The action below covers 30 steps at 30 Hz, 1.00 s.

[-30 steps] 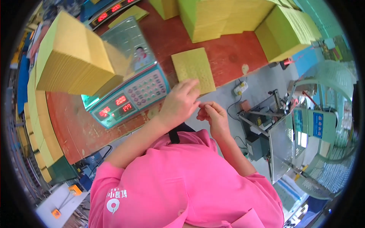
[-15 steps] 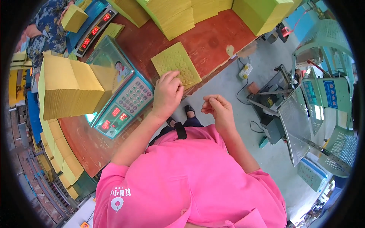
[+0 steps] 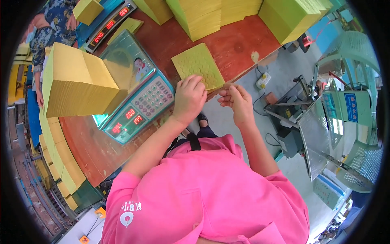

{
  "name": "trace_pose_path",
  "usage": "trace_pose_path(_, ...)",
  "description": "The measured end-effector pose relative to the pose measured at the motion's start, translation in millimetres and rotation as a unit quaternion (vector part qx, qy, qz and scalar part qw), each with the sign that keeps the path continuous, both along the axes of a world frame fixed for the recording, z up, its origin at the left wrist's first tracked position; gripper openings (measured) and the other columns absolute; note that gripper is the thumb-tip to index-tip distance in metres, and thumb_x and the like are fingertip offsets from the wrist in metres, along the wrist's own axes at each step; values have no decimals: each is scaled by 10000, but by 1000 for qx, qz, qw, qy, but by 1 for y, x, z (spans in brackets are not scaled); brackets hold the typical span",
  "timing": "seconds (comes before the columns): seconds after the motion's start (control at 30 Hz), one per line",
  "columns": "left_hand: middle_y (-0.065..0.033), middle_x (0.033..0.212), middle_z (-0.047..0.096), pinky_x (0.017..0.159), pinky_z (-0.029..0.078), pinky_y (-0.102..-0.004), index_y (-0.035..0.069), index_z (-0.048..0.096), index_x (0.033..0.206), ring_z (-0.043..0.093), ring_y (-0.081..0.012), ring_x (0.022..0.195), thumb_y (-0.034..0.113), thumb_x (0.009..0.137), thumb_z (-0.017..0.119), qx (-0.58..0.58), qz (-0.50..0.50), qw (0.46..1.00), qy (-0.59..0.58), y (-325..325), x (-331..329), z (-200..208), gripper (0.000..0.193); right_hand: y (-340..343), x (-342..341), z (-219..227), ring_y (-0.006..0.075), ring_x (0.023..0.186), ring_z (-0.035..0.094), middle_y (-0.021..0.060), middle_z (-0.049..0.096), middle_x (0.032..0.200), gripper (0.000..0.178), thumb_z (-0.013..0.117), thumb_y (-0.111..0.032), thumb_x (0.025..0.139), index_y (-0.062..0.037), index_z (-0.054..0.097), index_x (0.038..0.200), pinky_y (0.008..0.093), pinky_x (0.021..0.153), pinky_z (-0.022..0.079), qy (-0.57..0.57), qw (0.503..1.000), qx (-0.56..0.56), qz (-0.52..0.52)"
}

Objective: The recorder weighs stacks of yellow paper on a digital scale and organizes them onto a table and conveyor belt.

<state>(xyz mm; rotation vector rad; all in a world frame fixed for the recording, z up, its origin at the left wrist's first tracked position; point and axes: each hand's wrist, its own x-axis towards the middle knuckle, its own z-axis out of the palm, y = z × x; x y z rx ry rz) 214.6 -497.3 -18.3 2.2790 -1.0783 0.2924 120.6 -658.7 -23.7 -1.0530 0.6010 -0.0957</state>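
Observation:
A thin square stack of yellow paper, marked with rows of rounded shapes, lies at the near edge of the red table. My left hand is closed at its near left corner, with bent fingertips on the top sheet. The thumb's contact is hidden. My right hand is beside the stack's near right corner, just off the table edge. Its thumb and forefinger are pinched together, and what lies between them is too small to make out. Left of the stack stands a teal digital scale with lit red digits.
A tall yellow paper stack sits on the scale's pan. More yellow stacks line the back of the red table. A co-worker's patterned sleeve is at far left. Right of the table are a metal frame and a green perforated chair.
The whole view has shifted, moving the table and scale right in the picture. My right hand has come up closer to the stack's near corner. My left hand stays on the stack.

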Motion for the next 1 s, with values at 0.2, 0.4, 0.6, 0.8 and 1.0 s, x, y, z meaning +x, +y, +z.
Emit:
trace_pose_path(0.2,-112,1185,570,921,410,-440,43,575,904,529,-306,1148,107,695,767,57,-34,998,10,1,3,7,291,-1,-21,-10,188,769,643,88,639,905,269,476,-198,1001,11,590,1126,301,697,512,35,999,4,-32)
trace_pose_path(0.4,-109,1161,573,896,414,-436,48,582,883,538,-307,1106,106,695,766,67,-38,996,50,1,6,11,269,7,-34,-15,190,756,644,87,638,886,263,483,-193,997,13,599,1114,303,692,513,41,997,40,-54)
trace_pose_path(0.6,-115,1160,575,894,417,-438,48,582,873,538,-309,1103,110,703,756,83,-36,996,26,-2,4,12,251,9,-35,-19,182,749,652,84,650,881,229,501,-159,978,5,618,1086,292,677,523,36,996,54,-60)
trace_pose_path(0.8,-127,1153,585,884,435,-440,38,582,869,555,-314,1112,87,727,721,75,-46,996,-14,-1,4,9,205,8,-36,-22,179,742,659,83,664,880,207,516,-137,959,-5,625,1075,286,665,531,33,996,52,-62)
trace_pose_path(1.0,-125,1135,606,893,438,-440,21,596,849,565,-314,1125,51,748,683,60,-57,996,-36,-1,5,6,137,10,-34,-19,181,751,654,85,655,888,220,504,-149,971,1,623,1078,294,674,526,34,997,40,-49)
